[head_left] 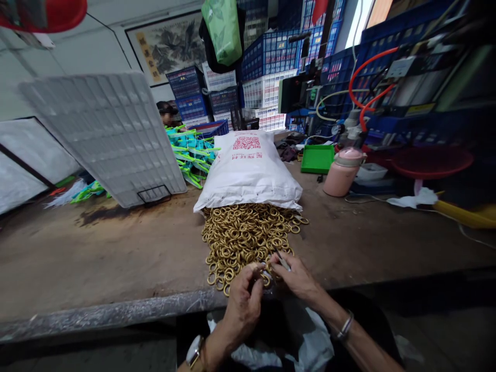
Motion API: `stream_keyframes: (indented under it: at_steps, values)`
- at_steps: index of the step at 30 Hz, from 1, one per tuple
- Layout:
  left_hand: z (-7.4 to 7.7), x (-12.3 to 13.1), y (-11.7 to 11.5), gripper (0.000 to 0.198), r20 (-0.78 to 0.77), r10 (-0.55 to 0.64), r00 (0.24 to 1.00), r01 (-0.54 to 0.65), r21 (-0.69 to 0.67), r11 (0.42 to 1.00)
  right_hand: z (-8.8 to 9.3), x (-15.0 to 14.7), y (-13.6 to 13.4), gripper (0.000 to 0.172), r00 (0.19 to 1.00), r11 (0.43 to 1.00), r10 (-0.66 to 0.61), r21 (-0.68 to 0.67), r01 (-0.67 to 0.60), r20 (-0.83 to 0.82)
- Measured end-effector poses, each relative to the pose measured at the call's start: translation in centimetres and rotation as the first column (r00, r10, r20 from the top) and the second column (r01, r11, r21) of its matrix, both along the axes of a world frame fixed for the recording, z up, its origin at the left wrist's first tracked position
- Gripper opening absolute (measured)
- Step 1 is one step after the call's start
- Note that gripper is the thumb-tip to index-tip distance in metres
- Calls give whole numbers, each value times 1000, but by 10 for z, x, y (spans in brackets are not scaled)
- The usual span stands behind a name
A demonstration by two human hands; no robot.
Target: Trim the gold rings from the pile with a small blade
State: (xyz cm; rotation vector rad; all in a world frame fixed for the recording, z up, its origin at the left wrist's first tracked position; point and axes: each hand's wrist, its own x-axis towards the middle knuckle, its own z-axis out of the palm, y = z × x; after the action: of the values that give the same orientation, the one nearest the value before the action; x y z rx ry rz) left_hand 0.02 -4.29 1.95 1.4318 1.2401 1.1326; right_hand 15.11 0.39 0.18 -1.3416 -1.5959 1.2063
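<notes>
A heap of brass-coloured rings (pixel 248 232) spills from a white sack (pixel 250 168) onto the brown worktable (pixel 116 258). My left hand (pixel 245 298) is at the near edge of the heap, its fingers curled and pinching a ring. My right hand (pixel 296 279) is beside it, fingers closed on a thin metal tool (pixel 282 260) that points into the rings. A watch is on my left wrist and a bracelet on my right. A white plastic bag (pixel 287 336) lies in my lap below the hands.
A grey gridded tray (pixel 108 134) leans at the left. Green and blue plastic parts (pixel 191 152) lie behind it. A pink bottle (pixel 343 170), a green tray (pixel 318 157), a red basin (pixel 432 161) and stacked blue and white crates (pixel 267 67) are at the right and back.
</notes>
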Motion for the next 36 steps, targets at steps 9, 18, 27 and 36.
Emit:
stream_keyframes:
  at_steps: [9, 18, 27, 36]
  values:
    - [-12, -7, -1, 33, -213, -147, 966, 210, 317, 925, 12, -10, -27, 7, 945, 936, 34, -322, -145, -326]
    - [-24, -14, -2, 25, -350, 43, 936, 140, 481, 865, 1, -12, -29, 16, 981, 976, 10, -210, -52, -196]
    - [-20, -9, -9, 16, -381, -5, 925, 116, 268, 956, 12, -15, -39, 29, 989, 1000, -11, 0, 11, 145]
    - [-9, -3, -15, 16, 55, -66, 996, 76, -194, 978, 0, -20, -36, 30, 997, 999, -20, -24, 22, 77]
